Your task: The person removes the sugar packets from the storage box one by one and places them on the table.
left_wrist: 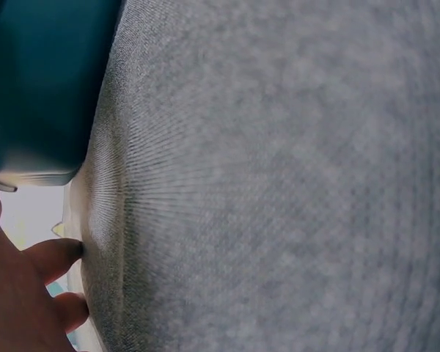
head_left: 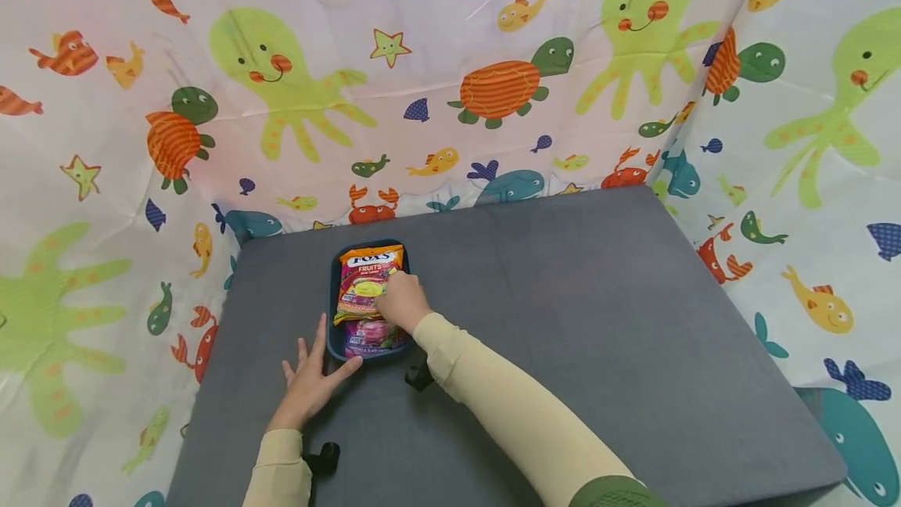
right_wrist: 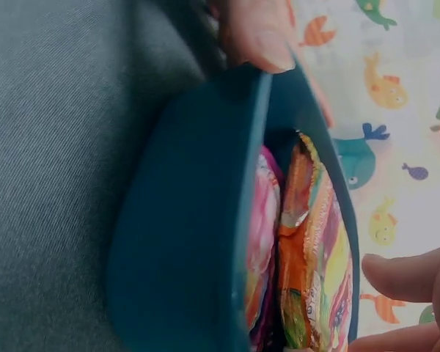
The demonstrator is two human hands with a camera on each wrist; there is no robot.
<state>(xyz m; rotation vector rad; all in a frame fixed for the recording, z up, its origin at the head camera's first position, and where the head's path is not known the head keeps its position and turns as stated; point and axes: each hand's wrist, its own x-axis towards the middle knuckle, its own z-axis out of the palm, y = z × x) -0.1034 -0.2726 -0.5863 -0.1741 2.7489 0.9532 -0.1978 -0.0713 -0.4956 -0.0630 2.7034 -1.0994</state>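
Note:
A dark teal plastic bin (head_left: 332, 340) stands at the left part of the table. Inside lies an orange Fox's Fruits candy bag (head_left: 359, 285), over a purple candy bag (head_left: 371, 337) at the near end. My right hand (head_left: 404, 302) reaches over the bin's right side onto the orange bag; its grip is partly hidden. In the right wrist view, its thumb (right_wrist: 400, 276) extends above the bag (right_wrist: 301, 257). My left hand (head_left: 310, 382) has its fingers spread beside the bin's near-left corner, thumb at the near rim.
Grey cloth covers the table (head_left: 563, 319). A white curtain (head_left: 429, 30) printed with sea animals hangs behind and along both sides. Black wrist straps (head_left: 419, 375) show at both sleeves.

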